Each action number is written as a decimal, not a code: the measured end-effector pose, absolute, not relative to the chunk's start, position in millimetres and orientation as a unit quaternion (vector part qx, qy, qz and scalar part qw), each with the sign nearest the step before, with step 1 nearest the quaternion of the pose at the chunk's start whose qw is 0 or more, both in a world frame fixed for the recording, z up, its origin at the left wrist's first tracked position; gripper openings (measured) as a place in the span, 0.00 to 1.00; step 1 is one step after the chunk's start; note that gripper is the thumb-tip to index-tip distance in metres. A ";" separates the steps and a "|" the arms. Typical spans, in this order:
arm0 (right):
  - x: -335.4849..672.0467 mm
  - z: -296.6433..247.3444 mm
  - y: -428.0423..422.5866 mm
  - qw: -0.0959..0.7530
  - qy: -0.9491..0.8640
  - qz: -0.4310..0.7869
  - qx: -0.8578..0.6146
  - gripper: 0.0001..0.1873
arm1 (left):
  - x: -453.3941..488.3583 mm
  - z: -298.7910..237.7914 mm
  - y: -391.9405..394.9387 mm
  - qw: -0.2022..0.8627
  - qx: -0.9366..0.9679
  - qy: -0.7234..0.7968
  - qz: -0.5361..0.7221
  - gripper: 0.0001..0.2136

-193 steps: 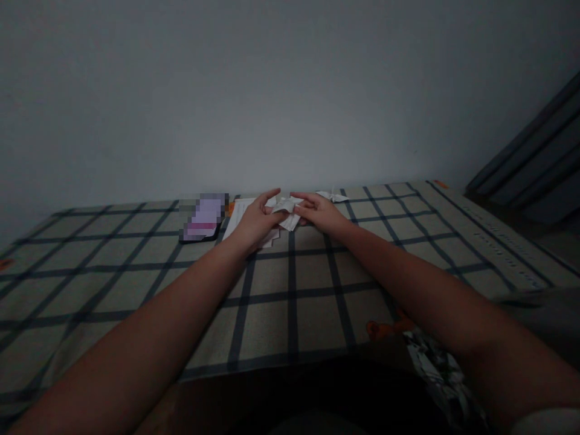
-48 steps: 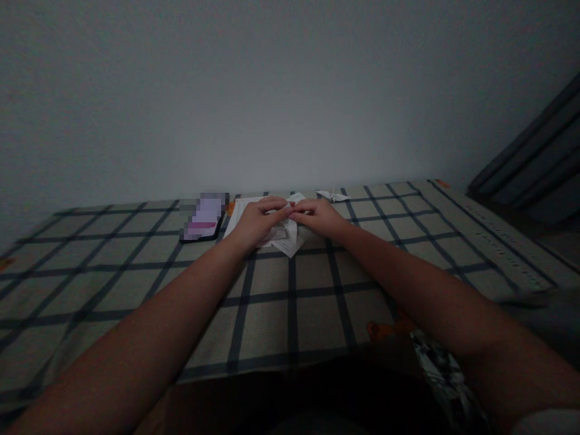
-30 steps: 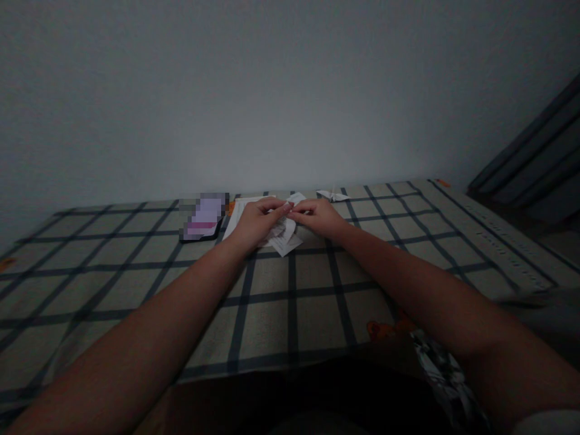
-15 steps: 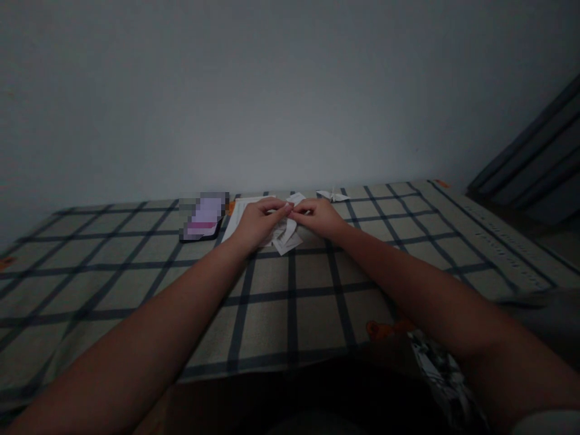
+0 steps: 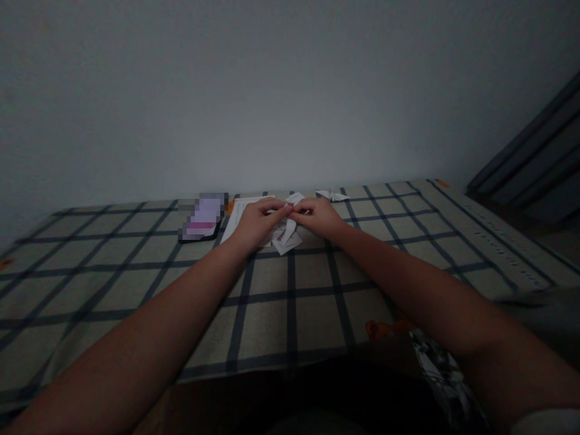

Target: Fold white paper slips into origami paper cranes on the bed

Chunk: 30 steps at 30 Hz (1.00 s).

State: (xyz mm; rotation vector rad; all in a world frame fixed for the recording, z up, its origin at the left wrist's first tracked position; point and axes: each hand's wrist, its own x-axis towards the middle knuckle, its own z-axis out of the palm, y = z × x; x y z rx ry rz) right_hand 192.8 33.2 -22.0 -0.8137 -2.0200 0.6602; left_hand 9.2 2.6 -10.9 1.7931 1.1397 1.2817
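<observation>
A folded piece of white paper [image 5: 287, 239] with several pointed flaps is pinched between my two hands in the middle of the table. My left hand [image 5: 261, 221] closes thumb and fingers on its upper part from the left. From the right, my right hand [image 5: 318, 216] pinches the same spot, and the fingertips of both hands meet there. The fingers hide the pinched part of the paper. Under and behind my left hand lie flat white sheets [image 5: 234, 221], partly covered. A small folded paper shape [image 5: 332, 196] with two spread points, like a paper crane, sits beyond my right hand.
A phone [image 5: 205, 216] with a lit, blurred-out screen lies left of the sheets. The table has a checked cloth [image 5: 267, 320] and stands against a grey wall [image 5: 290, 96]. Dark curtain-like folds [image 5: 534, 151] hang at the far right.
</observation>
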 end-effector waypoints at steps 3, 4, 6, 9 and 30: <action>193.0 -22.3 32.6 0.420 -0.804 0.264 -0.327 0.10 | 9.1 -10.5 2.9 0.325 0.683 0.434 0.489 0.15; 193.0 -22.5 32.5 0.423 -0.803 0.263 -0.327 0.10 | 8.8 -10.5 3.4 0.320 0.687 0.433 0.488 0.15; 192.7 -23.2 32.5 0.426 -0.804 0.262 -0.322 0.10 | 8.0 -10.4 4.5 0.304 0.695 0.429 0.490 0.14; 192.0 -24.4 33.1 0.424 -0.809 0.263 -0.312 0.11 | 6.7 -10.1 6.0 0.283 0.701 0.426 0.497 0.11; 198.0 -17.4 34.9 0.499 -0.785 0.196 -0.310 0.08 | 10.7 -23.2 12.7 0.452 0.603 0.447 0.481 0.31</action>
